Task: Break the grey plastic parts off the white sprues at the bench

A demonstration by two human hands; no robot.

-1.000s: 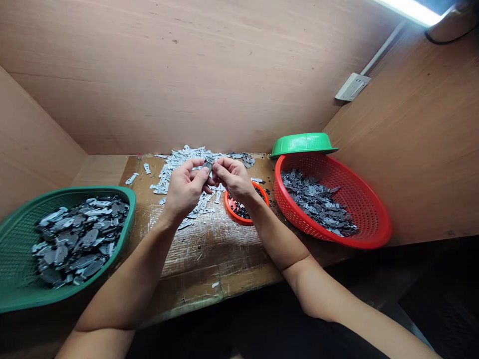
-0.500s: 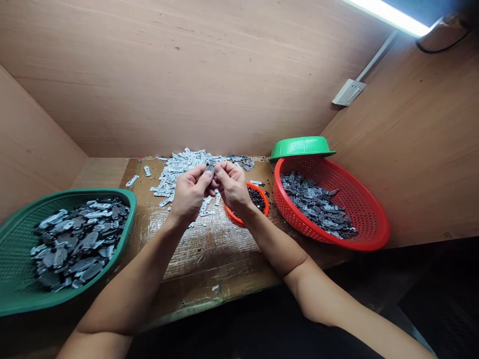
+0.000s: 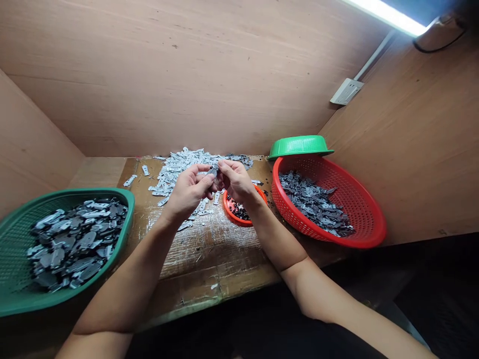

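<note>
Between both hands, above the table, is a small dark grey metal part (image 3: 213, 172). My left hand (image 3: 190, 188) pinches it between thumb and fingers. From the other side, my right hand (image 3: 236, 180) is closed at the part's upper end, thumb against fingertips; whether it also holds a smaller piece is hidden. Below my right hand stands a small orange-red bowl (image 3: 236, 218) with many tiny dark pieces. Behind my hands spreads a pile of flat silvery metal pieces (image 3: 179, 167).
At the left, a dark green basket (image 3: 129, 214) holds many grey metal parts. A red basket (image 3: 366, 219) with dark metal pieces stands at the right, a green basin (image 3: 299, 145) behind it. Wooden walls enclose the table, and a wall socket (image 3: 347, 91) is at the upper right.
The grey part has turned and tilted between my fingers. My right hand has shifted slightly to the right, and my left fingers have spread a little.
</note>
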